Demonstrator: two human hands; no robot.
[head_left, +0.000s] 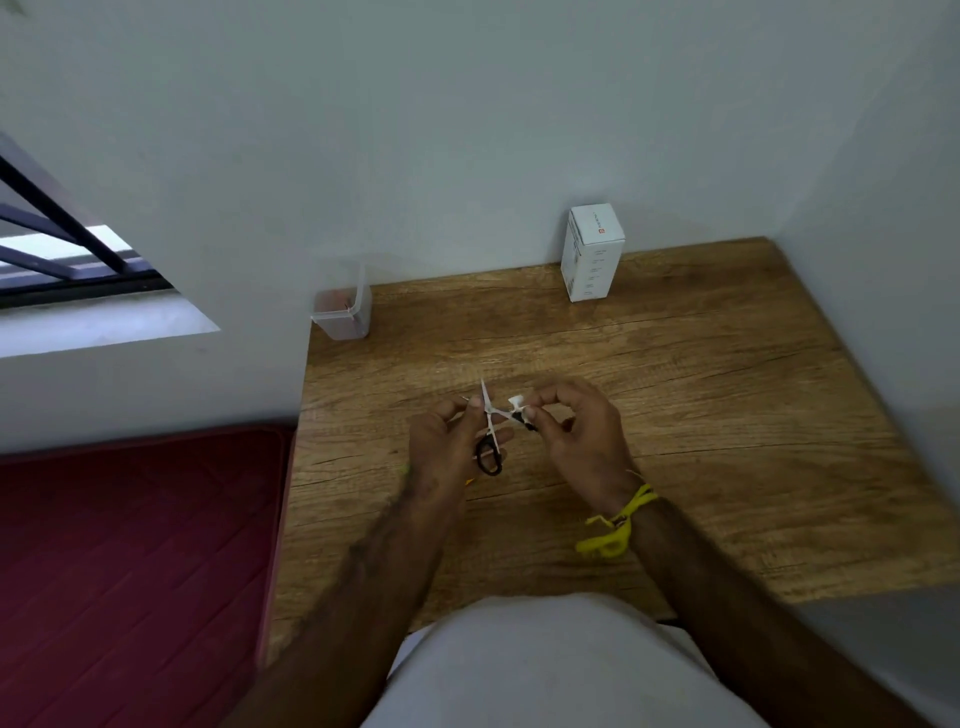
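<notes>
Scissors (491, 431): small pair with black handle loops and pale blades, held in the air just above the tabletop (675, 389), between both hands, blades pointing away from the person.
Blades: look parted; exact angle too blurred to call.
Left hand (441, 447): fingers (474, 410) curled around the scissors near the pivot, with one black loop showing below the palm.
Right hand (576, 431): fingers (540, 397) pinched on a white scrap (517, 402), held right at the blades. There's a dark bit beside it; can't tell what it is.
Handling, scissors: my read is light, rigid, with sharp tips. Best taken by the loops, not the blades; a grip near the pivot costs leverage.
Handling, scrap: probably thin, limp and nearly weightless. Pinch it close to the cut line and keep it taut, or it folds between the blades instead of shearing.
Risk: fingertips sit very near the edges.
Wrist: yellow band (618, 525) on the right arm.
Elsewhere: white box (592, 254) upright against the back wall, clear plastic container (345, 312) at the tabletop's far left corner, both well apart from the hands.
</notes>
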